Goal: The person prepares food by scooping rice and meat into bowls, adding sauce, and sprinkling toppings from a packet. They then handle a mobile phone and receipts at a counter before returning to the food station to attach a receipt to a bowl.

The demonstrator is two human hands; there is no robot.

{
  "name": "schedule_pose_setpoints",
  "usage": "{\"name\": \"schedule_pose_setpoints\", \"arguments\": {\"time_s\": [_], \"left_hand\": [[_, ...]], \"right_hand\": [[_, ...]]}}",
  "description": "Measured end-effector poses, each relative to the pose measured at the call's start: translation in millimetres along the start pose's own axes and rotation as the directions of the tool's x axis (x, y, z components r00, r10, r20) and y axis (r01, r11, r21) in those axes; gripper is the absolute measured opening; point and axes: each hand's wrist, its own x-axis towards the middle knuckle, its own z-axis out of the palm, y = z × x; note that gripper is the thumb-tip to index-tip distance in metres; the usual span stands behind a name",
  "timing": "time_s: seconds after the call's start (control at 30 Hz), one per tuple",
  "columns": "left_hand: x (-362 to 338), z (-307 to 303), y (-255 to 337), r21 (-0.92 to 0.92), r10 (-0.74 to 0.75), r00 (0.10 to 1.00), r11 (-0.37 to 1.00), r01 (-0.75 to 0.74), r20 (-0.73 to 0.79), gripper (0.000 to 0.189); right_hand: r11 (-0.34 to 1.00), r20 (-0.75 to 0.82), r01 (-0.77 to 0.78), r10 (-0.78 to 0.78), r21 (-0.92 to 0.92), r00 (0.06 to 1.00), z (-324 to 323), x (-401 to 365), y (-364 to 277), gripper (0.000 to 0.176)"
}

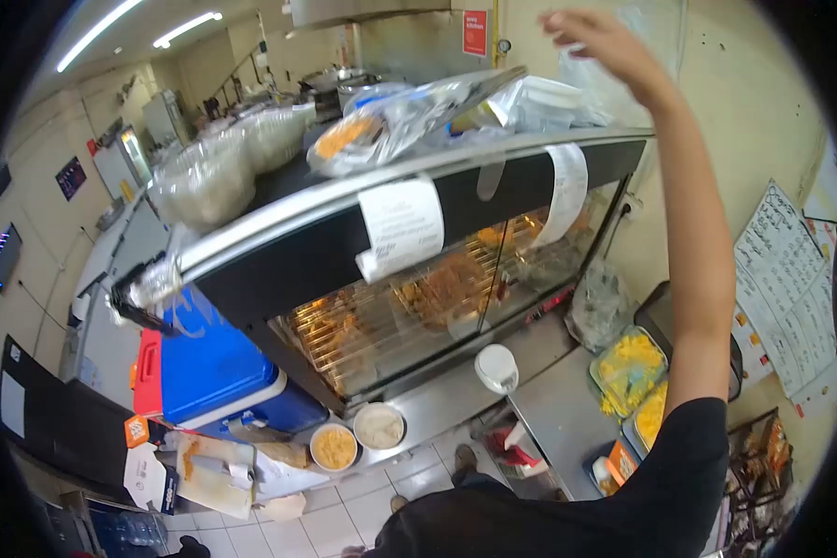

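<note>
My right hand is raised high above the right end of the display warmer, its fingers stretched out and slightly blurred. No held thing shows in it. Below the hand, on top of the warmer, are stacked plastic containers and a clear plastic bag. A shiny plastic-wrapped packet with something orange in it lies to their left. Through the warmer's glass I see browned food on wire racks. My left hand is out of view.
Two paper slips hang on the warmer's front. A white tub stands on the steel ledge, with two food tubs lower left. A blue cooler is at left. Yellow food in bags sits right, beneath my arm.
</note>
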Motion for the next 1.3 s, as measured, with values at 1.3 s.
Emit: {"name": "schedule_pose_setpoints", "arguments": {"time_s": [1.3], "left_hand": [[-334.6,-157.1,181.5,-0.872,0.756,0.651,0.271,-0.407,-0.069,0.068]], "right_hand": [[0.286,0.594,-0.524,-0.477,0.802,0.648,229.5,-533.4,-285.6,0.015]]}}
